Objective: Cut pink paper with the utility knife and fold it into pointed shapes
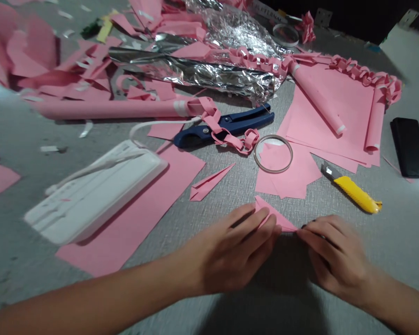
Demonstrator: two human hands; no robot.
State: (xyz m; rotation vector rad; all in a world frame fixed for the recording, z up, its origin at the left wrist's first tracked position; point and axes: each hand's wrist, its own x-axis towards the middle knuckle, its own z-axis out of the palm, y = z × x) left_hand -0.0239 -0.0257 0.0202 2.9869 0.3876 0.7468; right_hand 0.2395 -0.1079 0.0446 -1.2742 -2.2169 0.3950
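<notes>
A small folded pink paper (pixel 274 215) lies between my hands near the front of the grey table. My left hand (pixel 242 244) grips its left part, fingers bent over the paper and partly covering it. At the paper's pointed right end, my right hand (pixel 335 251) pinches the tip between thumb and fingers. Another narrow folded pink piece (pixel 211 184) rests up and to the left of my left hand. Just beyond the held paper are pink sheets (pixel 282 179) with a tape ring (pixel 290 163) on top.
A yellow cutter (pixel 358 193) and black phone (pixel 409 146) lie at the right. At the left is a white power strip (pixel 97 190). Farther back are blue-handled pliers (pixel 226 125), a pink roll (pixel 115 109), silver foil (pixel 202 72) and pink scraps (pixel 66 74).
</notes>
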